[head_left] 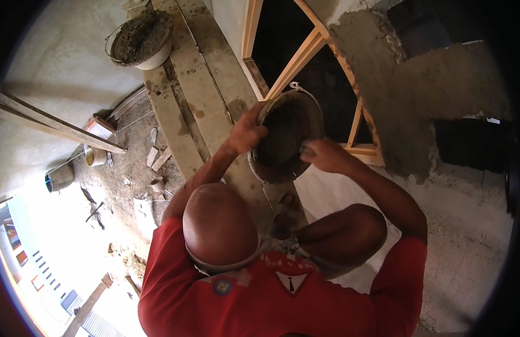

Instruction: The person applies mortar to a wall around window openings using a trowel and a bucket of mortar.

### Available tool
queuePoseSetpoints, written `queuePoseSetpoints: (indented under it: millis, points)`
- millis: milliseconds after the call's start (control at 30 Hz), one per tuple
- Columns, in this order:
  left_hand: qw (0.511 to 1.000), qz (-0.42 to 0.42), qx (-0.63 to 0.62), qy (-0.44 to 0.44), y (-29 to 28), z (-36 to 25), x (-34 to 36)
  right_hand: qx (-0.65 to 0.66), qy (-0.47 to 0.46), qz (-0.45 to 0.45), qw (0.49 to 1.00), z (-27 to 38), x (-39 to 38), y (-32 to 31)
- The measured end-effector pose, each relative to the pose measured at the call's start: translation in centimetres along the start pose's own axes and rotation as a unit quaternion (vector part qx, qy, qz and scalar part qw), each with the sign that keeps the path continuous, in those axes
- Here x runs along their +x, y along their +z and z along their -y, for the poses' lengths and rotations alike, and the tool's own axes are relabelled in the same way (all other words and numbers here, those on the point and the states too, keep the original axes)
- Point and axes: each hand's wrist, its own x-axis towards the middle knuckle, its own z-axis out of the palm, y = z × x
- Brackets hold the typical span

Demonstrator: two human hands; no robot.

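A bucket (pixel 283 126) is tilted in front of my knees, its dark, mortar-smeared inside facing me. My left hand (pixel 250 132) is closed on its left rim. My right hand (pixel 323 155) is at the right side of the opening, with its fingers curled closed. Whatever those fingers hold, if anything, is too dark and small to make out. On the planks (pixel 215 84) farther ahead stands a white bucket (pixel 157 59) heaped with wet grey mortar (pixel 141 36).
I squat on a raised plank platform. To the right are a wooden window frame (pixel 313 45) and a partly plastered wall (pixel 361 62). Below on the left lies a dirt floor (pixel 125 149) with pails (pixel 61 178), bricks and wood scraps. Slanted timbers (pixel 57 123) lean there.
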Motion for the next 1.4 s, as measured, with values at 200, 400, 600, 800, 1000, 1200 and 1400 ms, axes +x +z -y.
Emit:
queuePoseSetpoints:
  millis: [200,400,600,800,1000,1200,1400]
  points:
    - [0.996,-0.038,0.071,-0.027,-0.5,-0.7,-0.8,-0.131,0.017,-0.009,0.991,-1.5,-3.2,-2.9]
    - [0.999,-0.024,0.025,-0.03,0.5,-0.5,-0.1,-0.257,0.075,0.002,0.964,0.2,-5.5,-6.8]
    - [0.998,-0.042,0.049,0.012,2.7,-0.2,0.8,-0.064,0.051,0.012,0.997,-3.4,-1.9,1.2]
    - [0.994,-0.044,0.101,0.003,1.8,-1.5,-0.6,0.061,0.02,-0.05,0.997,-4.3,-1.8,5.6]
    - [1.0,-0.018,0.01,0.022,0.4,0.0,-1.5,0.106,-0.035,-0.158,0.981,-6.6,-2.9,8.4]
    - [0.999,-0.049,0.012,0.008,-3.4,7.0,-2.4,0.123,-0.058,-0.177,0.975,-7.8,-4.8,5.6]
    - [0.96,-0.14,-0.236,-0.058,-6.5,7.6,-1.2,0.069,-0.003,-0.21,0.975,-2.2,-11.7,-10.7]
